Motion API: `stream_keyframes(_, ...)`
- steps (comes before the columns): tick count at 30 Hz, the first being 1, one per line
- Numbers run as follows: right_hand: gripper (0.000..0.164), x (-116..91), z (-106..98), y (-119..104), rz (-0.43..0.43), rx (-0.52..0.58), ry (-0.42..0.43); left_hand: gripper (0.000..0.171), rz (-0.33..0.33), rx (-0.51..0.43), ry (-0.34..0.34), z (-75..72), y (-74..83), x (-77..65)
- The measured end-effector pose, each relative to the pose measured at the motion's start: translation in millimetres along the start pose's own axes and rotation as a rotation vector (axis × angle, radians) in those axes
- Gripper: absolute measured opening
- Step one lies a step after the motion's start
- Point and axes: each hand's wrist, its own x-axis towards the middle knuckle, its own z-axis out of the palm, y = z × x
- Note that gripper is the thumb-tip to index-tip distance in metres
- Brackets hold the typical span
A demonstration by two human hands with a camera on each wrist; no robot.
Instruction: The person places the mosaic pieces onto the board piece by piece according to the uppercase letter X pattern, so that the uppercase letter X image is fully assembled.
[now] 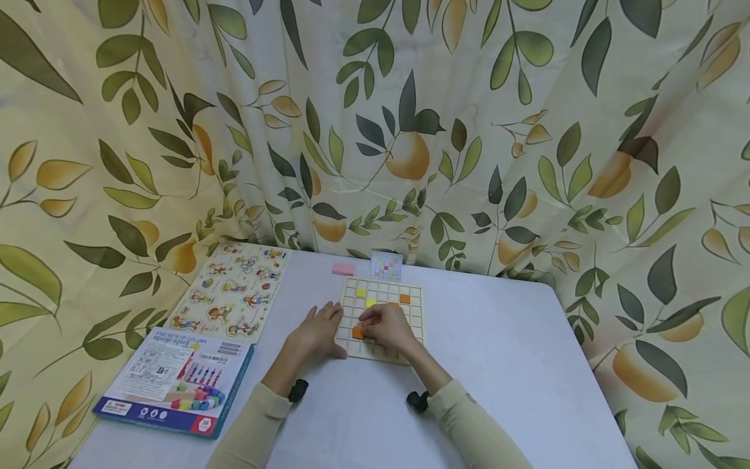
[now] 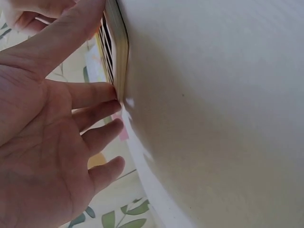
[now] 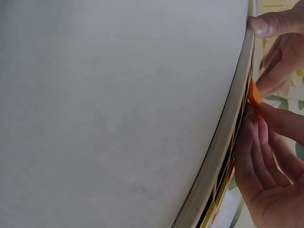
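Note:
A wooden grid board (image 1: 415, 326) lies on the table, with yellow tiles (image 1: 361, 293) and an orange tile (image 1: 405, 299) in its squares. Over its lower left part, my right hand (image 1: 388, 327) pinches another orange tile (image 3: 255, 94) between thumb and fingers, low against the board's surface. The curled fingers cover several squares. My left hand (image 1: 319, 332) rests at the board's left edge, fingers fairly straight and spread. In the left wrist view, its thumb and some fingertips touch the board's edge (image 2: 119, 52).
Behind the board stand a small pattern card (image 1: 386, 266) with coloured squares and a pink block (image 1: 343, 269). A picture board (image 1: 230, 293) of figures lies at the left, and nearer is a boxed bead set (image 1: 176, 381). A leaf-print curtain (image 1: 375, 215) hangs along the table's back edge.

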Motion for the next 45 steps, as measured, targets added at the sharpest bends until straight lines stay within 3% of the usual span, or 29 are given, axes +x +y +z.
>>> stream_keyframes(15, 0.014, 2, 3, -6, 0.016, -0.111, -0.015, 0.108, 0.008, -0.006, -0.007, 2.8, -0.7, 0.3)
stream_keyframes(25, 0.015, 2, -2, -15, -0.011, -0.093, -0.027, 0.107, -0.010, 0.008, -0.002, -3.9, 0.2, 1.6)
stream_keyframes(38, 0.022, 5, 0, -14, -0.143, -0.242, -0.126, 0.108, -0.023, 0.005, -0.020, -3.2, -0.6, 5.0)
stream_keyframes(45, 0.024, 3, 1, -15, -0.165, -0.291, -0.134, 0.108, -0.032, 0.008, -0.024, -1.2, 0.1, 3.5)
